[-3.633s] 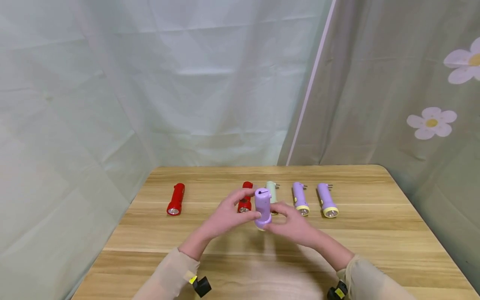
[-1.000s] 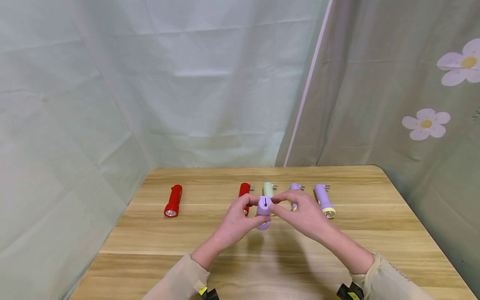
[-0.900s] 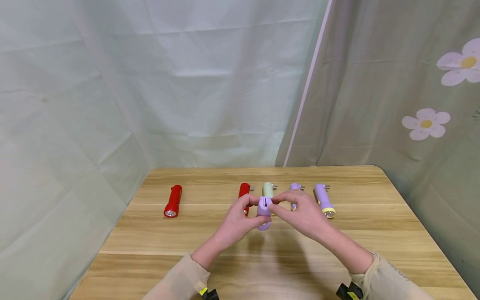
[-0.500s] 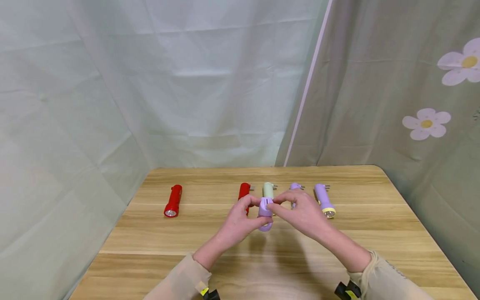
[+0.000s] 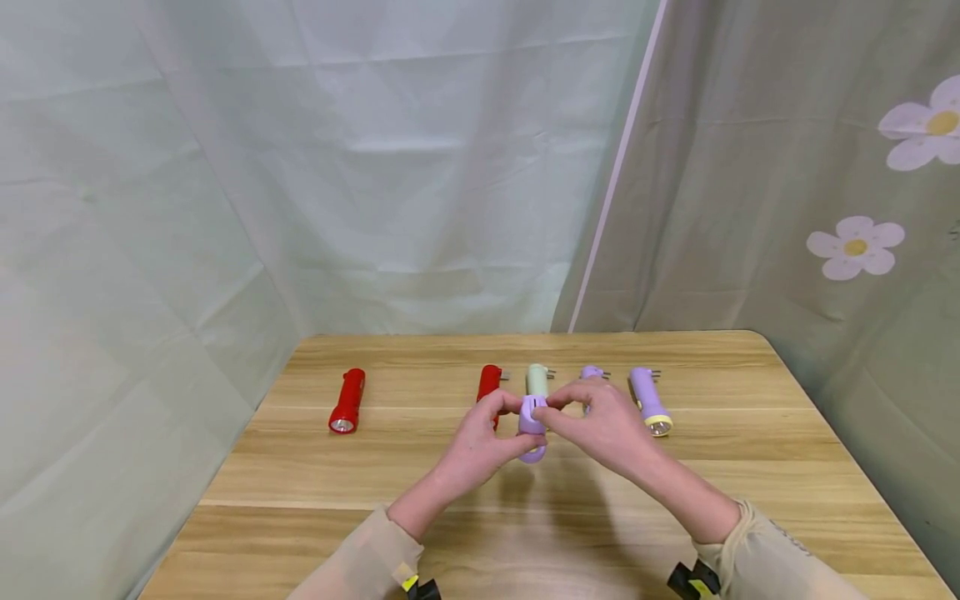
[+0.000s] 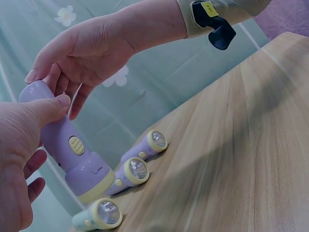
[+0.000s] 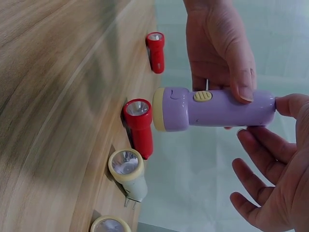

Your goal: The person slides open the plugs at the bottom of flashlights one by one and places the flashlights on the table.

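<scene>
A purple flashlight with a pale yellow rim is held above the table, its slotted tail end up. My left hand grips its body between thumb and fingers; in the left wrist view the thumb lies above a yellow ribbed switch. At the tail end, my right hand pinches with thumb and index finger, the other fingers loosely bent, as the right wrist view shows. The lamp head points downward. Behind the hands lie a red flashlight, a pale green one and a purple one, partly hidden.
Another red flashlight lies apart at the left of the wooden table. Another purple flashlight with plug prongs lies at the right of the row. A pale curtain hangs behind the table's far edge.
Since the oldest frame, my right hand has moved from the flashlight's lower part up to its tail end, and the flashlight has tilted. Over the last half second, the hands barely move.
</scene>
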The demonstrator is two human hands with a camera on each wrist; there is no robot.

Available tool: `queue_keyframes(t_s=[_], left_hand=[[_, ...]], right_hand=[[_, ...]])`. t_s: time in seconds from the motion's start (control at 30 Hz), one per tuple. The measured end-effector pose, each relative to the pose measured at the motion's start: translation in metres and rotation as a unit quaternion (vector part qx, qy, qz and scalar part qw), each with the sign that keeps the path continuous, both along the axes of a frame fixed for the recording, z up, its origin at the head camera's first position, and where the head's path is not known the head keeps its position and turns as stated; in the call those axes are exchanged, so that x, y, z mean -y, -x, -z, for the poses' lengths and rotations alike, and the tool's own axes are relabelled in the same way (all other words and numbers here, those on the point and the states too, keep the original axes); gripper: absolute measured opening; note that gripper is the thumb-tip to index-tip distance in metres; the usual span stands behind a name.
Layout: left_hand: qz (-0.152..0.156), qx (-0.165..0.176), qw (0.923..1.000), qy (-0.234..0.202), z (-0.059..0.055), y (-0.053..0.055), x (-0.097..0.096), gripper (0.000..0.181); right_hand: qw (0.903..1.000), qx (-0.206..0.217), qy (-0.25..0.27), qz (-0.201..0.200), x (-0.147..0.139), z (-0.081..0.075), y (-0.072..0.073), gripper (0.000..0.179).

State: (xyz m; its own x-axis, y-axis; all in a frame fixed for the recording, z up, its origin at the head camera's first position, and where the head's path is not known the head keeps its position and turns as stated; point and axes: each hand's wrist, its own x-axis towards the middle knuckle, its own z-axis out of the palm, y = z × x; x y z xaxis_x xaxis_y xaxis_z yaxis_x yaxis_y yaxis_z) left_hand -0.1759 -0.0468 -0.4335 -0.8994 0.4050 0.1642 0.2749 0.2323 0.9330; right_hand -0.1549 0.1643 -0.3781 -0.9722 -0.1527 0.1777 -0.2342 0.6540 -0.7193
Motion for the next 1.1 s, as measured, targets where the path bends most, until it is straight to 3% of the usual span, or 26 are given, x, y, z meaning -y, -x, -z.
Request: queue_keyframes(t_s=[0.4,1.1], left_hand=[[-0.003,-0.004,1.0,0.001,-0.0006,-0.0001,0.0001,0.032],[-0.015,0.002,0.9999,-0.003,0.0034,-0.004,0.0011,0.033]], right_hand=[[0.9999,0.01,-0.004,0.006,0.0032,-0.0016,0.0021,0.019],[0.9994,-0.034,-0.002,-0.008,0.0029,0.0041,-0.0006,0.014]])
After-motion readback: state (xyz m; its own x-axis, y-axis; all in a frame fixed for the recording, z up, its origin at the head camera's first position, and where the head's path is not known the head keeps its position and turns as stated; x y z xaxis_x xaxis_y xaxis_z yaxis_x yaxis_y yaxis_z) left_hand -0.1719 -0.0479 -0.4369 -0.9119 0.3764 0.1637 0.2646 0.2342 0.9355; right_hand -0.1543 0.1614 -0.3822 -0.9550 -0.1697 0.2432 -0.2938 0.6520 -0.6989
